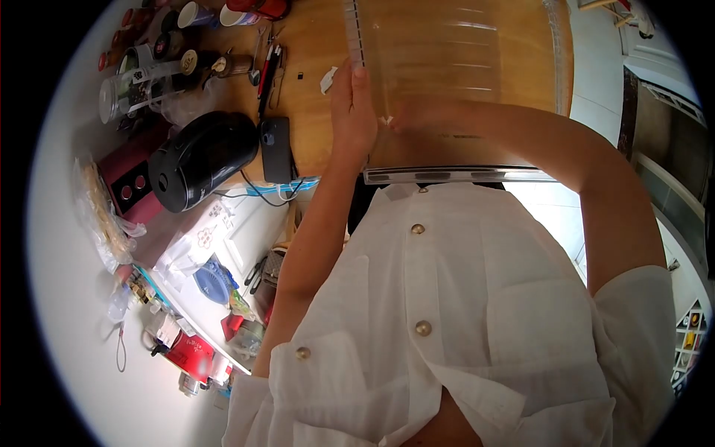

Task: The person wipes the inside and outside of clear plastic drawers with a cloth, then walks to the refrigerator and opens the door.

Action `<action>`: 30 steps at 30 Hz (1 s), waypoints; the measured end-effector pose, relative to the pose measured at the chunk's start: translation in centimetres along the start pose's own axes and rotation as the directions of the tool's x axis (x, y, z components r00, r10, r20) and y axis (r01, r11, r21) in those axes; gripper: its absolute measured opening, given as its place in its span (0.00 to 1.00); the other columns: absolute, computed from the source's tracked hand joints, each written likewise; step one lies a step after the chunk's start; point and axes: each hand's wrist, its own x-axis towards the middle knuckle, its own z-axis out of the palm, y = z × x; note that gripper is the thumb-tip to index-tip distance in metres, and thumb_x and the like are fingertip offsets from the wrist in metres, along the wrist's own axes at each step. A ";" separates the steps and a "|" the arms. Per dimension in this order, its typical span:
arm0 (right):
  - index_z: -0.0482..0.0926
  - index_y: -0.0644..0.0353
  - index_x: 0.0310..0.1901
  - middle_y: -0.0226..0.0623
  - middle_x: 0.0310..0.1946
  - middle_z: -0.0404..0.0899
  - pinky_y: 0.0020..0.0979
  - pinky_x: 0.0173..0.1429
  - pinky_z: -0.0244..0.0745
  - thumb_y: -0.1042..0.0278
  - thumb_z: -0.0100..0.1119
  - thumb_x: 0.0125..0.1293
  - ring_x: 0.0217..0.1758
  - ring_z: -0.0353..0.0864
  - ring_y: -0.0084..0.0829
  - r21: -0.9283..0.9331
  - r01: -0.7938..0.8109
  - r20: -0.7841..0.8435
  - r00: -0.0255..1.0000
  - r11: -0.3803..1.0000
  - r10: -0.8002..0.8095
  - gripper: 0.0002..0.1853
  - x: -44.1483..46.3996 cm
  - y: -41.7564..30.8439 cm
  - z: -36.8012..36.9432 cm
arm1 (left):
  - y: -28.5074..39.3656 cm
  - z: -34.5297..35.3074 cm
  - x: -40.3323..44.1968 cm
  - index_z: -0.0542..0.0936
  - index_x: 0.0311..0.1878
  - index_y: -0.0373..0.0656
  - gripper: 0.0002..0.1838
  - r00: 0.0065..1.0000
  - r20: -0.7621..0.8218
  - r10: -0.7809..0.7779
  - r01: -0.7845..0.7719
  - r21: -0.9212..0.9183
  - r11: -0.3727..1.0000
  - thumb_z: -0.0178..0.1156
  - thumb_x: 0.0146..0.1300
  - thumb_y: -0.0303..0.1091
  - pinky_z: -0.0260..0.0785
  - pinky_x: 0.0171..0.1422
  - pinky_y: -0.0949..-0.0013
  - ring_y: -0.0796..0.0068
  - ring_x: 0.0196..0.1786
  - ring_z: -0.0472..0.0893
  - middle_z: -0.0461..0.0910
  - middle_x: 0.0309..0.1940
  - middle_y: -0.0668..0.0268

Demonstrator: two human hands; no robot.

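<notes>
My left hand (354,104) is on the wooden table, its thumb lying on the lower end of a clear strip with dark marks (353,33) along one edge; the fingers look closed around it. Just to the right is my right hand (406,115), a little blurred, with its fingertips pinched together at a small white scrap (386,121). Under the right forearm and beyond it spreads a clear, shiny sheet (447,67) on the tabletop. A crumpled white piece of paper (328,80) lies left of my left hand.
A black phone (276,149) and a black rounded appliance (205,160) with a cable stand at the left. Pens (269,74), jars (237,65) and paper cups (195,15) crowd the far left. The table's metal-like front edge (454,174) runs close to my body.
</notes>
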 end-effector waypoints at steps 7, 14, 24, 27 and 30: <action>0.83 0.57 0.36 0.35 0.33 0.80 0.34 0.48 0.69 0.60 0.58 0.58 0.41 0.75 0.29 0.019 -0.028 0.015 0.999 0.999 0.028 0.11 -1.4 -0.8 0.2 | 0.2 -0.4 -0.2 0.69 0.63 0.36 0.26 0.991 0.038 -0.131 0.131 0.006 0.991 0.44 0.76 0.49 0.59 0.64 0.73 0.75 0.57 0.70 0.73 0.53 0.64; 0.83 0.57 0.36 0.35 0.34 0.80 0.34 0.50 0.68 0.61 0.58 0.57 0.41 0.75 0.29 0.066 0.000 -0.042 0.999 0.998 0.003 0.11 -0.5 -0.4 1.3 | -0.2 0.2 -0.1 0.72 0.54 0.34 0.21 0.999 -0.043 0.011 -0.011 -0.003 1.000 0.42 0.76 0.43 0.63 0.56 0.68 0.68 0.47 0.71 0.73 0.45 0.60; 0.83 0.57 0.37 0.35 0.34 0.81 0.35 0.52 0.68 0.62 0.59 0.57 0.43 0.75 0.30 0.141 -0.029 -0.068 0.997 0.990 0.039 0.11 0.5 -0.9 0.6 | -0.7 0.0 0.1 0.72 0.53 0.34 0.20 0.999 -0.018 -0.040 0.040 0.015 0.999 0.43 0.75 0.43 0.63 0.57 0.67 0.67 0.48 0.71 0.74 0.45 0.60; 0.84 0.57 0.37 0.35 0.34 0.81 0.35 0.52 0.67 0.62 0.59 0.56 0.43 0.75 0.30 0.119 -0.094 -0.035 0.994 0.988 0.099 0.11 0.2 -0.8 0.9 | -0.9 0.1 0.0 0.72 0.53 0.34 0.20 0.999 -0.027 -0.021 0.022 0.030 0.999 0.43 0.76 0.43 0.63 0.56 0.68 0.68 0.47 0.71 0.74 0.44 0.60; 0.84 0.57 0.37 0.35 0.34 0.81 0.35 0.53 0.67 0.62 0.59 0.56 0.43 0.75 0.30 0.070 -0.156 0.015 0.988 0.985 0.155 0.11 -0.5 -0.5 1.4 | -0.7 0.0 0.0 0.72 0.53 0.34 0.20 0.999 -0.017 -0.028 0.029 0.033 0.999 0.43 0.76 0.44 0.63 0.55 0.68 0.69 0.46 0.71 0.74 0.43 0.61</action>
